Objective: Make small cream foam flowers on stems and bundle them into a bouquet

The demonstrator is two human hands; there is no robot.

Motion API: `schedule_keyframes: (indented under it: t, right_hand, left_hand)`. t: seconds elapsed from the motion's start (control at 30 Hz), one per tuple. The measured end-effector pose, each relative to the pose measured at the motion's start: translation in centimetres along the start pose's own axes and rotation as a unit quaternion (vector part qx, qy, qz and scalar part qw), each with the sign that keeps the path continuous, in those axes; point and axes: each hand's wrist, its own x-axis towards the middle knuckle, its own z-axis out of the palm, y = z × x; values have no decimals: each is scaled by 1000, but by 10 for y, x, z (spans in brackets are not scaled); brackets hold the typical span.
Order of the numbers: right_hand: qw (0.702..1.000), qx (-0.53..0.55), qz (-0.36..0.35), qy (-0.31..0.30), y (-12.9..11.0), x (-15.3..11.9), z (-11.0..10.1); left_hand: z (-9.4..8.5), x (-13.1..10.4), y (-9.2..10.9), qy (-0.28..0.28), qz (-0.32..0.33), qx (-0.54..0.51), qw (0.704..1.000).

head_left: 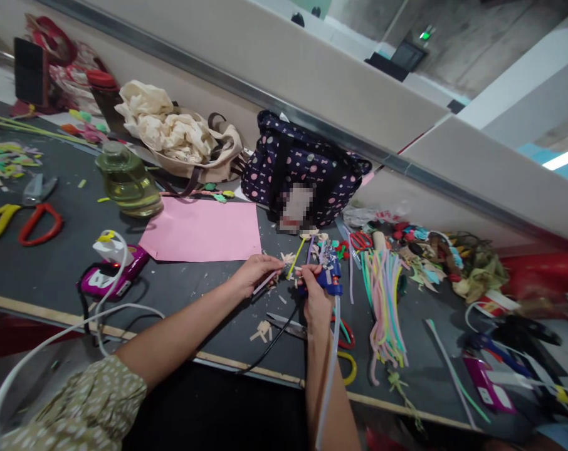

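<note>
Near the middle of the dark table, my left hand (257, 275) pinches a thin pale pink-purple strip (265, 284) that slants down to the left. Close beside it on the right, my right hand (312, 289) has its fingers closed around a small pale piece (299, 269). A yellow-green strip (295, 258) stands slanted between the hands, its lower end near the fingertips. Just behind my right hand lies a blue glue gun (330, 280) with a long clear glue stick. Small beige pieces (262, 331) and scissors (288, 326) lie below the hands.
A pink sheet (204, 230) lies left of the hands. Behind are a patterned dark bag (307, 166), a cloth bag (218, 166) and a green bottle (128, 181). Pastel strips (385, 307) lie right. White cables cross from a purple power socket (112, 272) at the left.
</note>
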Motion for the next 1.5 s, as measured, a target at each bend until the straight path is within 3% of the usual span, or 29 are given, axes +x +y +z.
schedule_keyframes:
  t: [0.2, 0.77, 1.5]
  right_hand:
    - [996, -78, -30, -7, -3, -5, 0]
    - [964, -231, -133, 25, -6, -10, 2]
    - [934, -296, -196, 34, -2, -11, 0]
  left_hand:
    - [3, -2, -1, 6, -14, 50, 999]
    - [5, -5, 1, -23, 23, 118, 992]
    - [4, -6, 0, -41, 2, 131, 990]
